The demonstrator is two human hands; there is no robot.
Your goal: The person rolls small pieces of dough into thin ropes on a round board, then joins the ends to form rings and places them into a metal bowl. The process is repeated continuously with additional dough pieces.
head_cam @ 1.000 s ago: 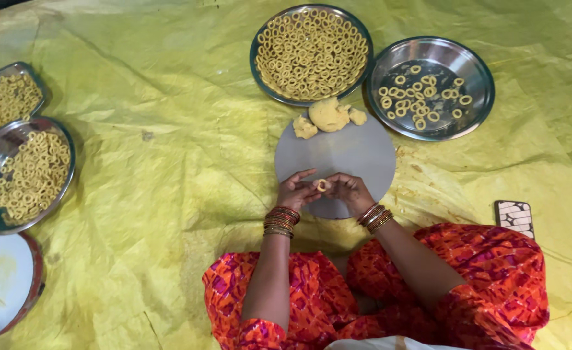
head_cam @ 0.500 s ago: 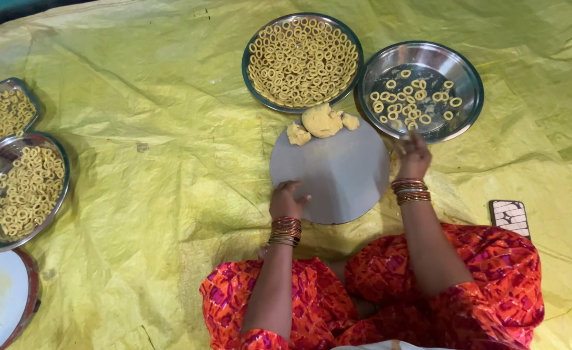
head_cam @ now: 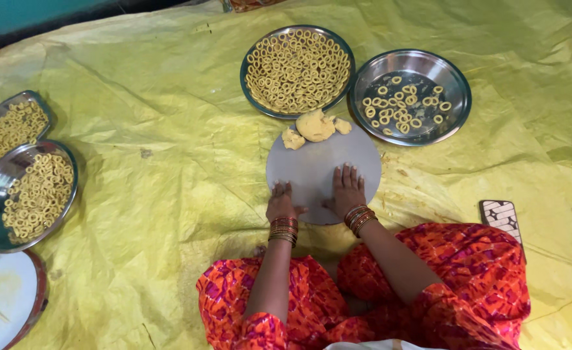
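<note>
One phone-like slab point(head_cam: 501, 218) on yellow sheet point(head_cam: 137, 194), right of the orange-clad knee; rectangular, dark edge, white-and-black patterned face; screen not visible; no other packages, labels or signs.

Two steel plates point(head_cam: 28, 194) of small dough rings are sitting at the left edge — a white round board point(head_cam: 4, 299) is lying below them, and a patterned flat case point(head_cam: 501, 217) is resting right.

At the left edge a steel tray point(head_cam: 10, 123) and a pale round board point(head_cam: 4, 301) are cut off; whatever lies under the right hand point(head_cam: 349, 194) is hidden, perhaps dough.
</note>
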